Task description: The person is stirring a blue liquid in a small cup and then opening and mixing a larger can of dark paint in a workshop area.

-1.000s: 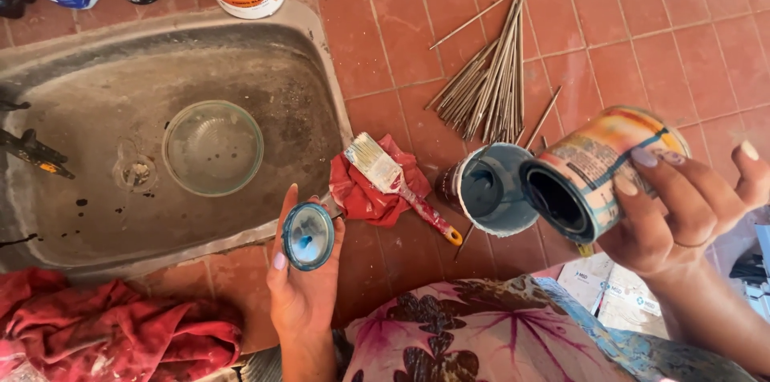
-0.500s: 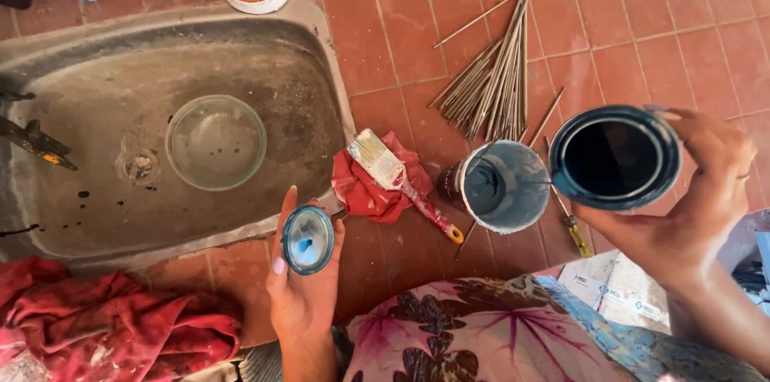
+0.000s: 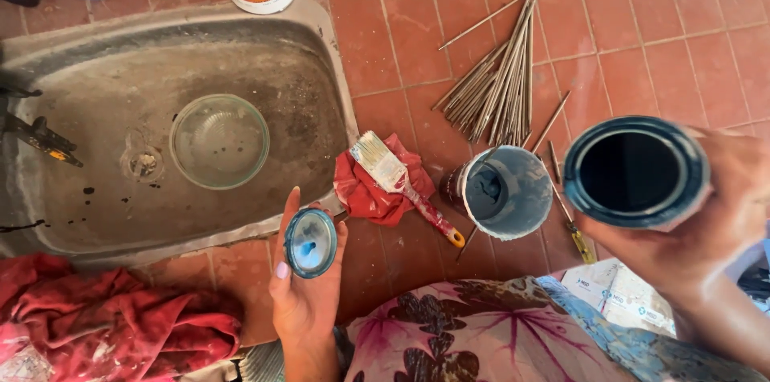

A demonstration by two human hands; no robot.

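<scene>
Beside sink rim (image 3: 341, 101): left hand (image 3: 305, 294) cradled lid (image 3: 310, 242); right hand (image 3: 698, 238) gripped can (image 3: 635, 172), bare tiles (image 3: 642, 37) beyond.

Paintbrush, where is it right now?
Head view, centre: the pale-bristled paintbrush with red and yellow handle lies on a crumpled red rag, between the metal basin and the open blue paint can.

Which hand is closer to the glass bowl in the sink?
The left hand. It holds a small blue lid just below and right of the glass bowl, at the sink's edge. The right hand holds a paint can far to the right.
</scene>
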